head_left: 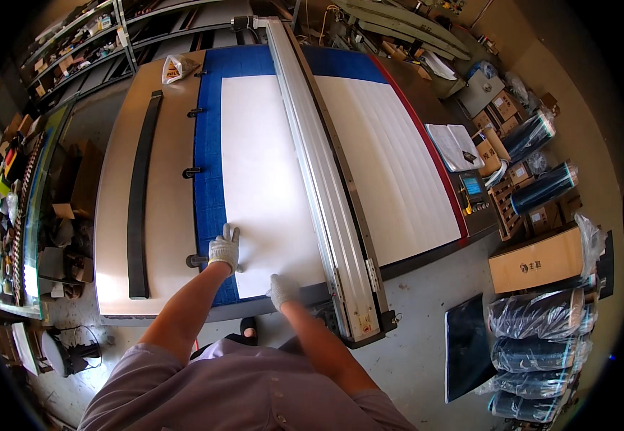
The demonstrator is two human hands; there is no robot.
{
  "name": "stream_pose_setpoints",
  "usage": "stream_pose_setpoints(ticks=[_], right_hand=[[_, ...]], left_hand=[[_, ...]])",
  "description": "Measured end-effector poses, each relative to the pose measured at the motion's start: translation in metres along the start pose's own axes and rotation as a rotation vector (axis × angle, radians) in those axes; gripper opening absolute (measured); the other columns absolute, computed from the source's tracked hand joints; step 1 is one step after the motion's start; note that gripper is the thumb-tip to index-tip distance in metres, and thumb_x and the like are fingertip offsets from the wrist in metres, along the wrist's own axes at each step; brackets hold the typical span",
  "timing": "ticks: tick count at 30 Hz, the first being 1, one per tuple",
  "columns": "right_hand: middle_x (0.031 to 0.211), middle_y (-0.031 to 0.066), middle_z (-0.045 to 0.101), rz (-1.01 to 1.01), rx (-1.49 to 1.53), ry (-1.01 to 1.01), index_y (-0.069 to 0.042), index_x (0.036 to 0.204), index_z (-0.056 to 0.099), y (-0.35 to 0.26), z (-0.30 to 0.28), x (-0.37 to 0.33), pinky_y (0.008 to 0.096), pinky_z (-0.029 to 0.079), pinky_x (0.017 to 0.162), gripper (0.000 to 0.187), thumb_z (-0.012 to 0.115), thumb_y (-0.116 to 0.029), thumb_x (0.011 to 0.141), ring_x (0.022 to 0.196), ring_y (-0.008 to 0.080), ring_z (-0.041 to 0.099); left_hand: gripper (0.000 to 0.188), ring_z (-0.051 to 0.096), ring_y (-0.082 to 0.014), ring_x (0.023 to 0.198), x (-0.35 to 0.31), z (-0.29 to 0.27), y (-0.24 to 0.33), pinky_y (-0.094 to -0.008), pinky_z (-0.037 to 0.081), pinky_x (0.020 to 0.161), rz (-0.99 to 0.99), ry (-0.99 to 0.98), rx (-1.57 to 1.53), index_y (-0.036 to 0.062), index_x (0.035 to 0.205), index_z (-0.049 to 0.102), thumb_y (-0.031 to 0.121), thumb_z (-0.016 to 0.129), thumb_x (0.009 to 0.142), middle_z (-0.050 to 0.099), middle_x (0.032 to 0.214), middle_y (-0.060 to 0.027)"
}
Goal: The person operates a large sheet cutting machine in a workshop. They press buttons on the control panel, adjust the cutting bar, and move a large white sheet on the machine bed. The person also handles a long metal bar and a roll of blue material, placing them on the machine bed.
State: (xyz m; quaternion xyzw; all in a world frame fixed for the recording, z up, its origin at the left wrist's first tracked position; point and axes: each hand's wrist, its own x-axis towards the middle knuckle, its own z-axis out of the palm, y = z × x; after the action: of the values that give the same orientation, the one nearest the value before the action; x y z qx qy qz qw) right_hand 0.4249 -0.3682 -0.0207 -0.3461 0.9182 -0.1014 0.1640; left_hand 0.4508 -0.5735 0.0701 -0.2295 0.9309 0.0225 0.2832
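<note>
Sheeting (262,158), white, lies flat beneath the spread-fingered, empty left hand (223,251) and reaches the right hand (284,292), whose grip I cannot tell. Spreading looks mostly done; ripples (398,172) beyond the metal beam (319,165), rightward of both hands, seem left to flatten.

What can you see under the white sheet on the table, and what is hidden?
A blue covering shows past the left and far edges of the white sheet. Whatever lies beneath the sheet's middle is covered and cannot be seen.
</note>
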Motion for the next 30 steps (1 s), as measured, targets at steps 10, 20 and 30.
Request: stream_pose_setpoints(ticks=[10,20,30], right_hand=[[0.087,0.0150,0.070,0.017,0.008,0.001,-0.009,0.085,0.068,-0.003,-0.006,-0.003,0.0463,0.054,0.076,0.015,0.072,-0.021,0.079,0.087,0.0346,0.069],[0.087,0.0141,0.070,0.015,0.001,0.028,-0.009,0.086,0.069,-0.002,-0.008,-0.004,0.0445,0.054,0.077,0.015,0.073,-0.018,0.075,0.088,0.0335,0.069],[0.088,0.0143,0.071,0.009,-0.004,0.009,-0.009,0.084,0.071,-0.006,-0.016,-0.004,0.0434,0.055,0.075,0.009,0.068,-0.013,0.076,0.087,0.0330,0.069]], left_hand=[[0.131,0.051,-0.0336,0.127,0.002,0.002,0.000,-0.0403,0.048,0.094,-0.005,-0.010,0.019,0.0078,0.155,0.011,0.051,0.088,0.059,0.010,0.160,-0.0241],[0.135,0.054,-0.0318,0.123,0.003,0.006,0.003,-0.0399,0.049,0.091,-0.019,0.009,0.043,0.0102,0.156,0.010,0.053,0.089,0.056,0.012,0.161,-0.0222],[0.137,0.052,-0.0328,0.125,0.008,0.009,0.000,-0.0403,0.049,0.093,-0.021,-0.014,0.050,0.0101,0.156,0.007,0.055,0.089,0.055,0.009,0.161,-0.0219]])
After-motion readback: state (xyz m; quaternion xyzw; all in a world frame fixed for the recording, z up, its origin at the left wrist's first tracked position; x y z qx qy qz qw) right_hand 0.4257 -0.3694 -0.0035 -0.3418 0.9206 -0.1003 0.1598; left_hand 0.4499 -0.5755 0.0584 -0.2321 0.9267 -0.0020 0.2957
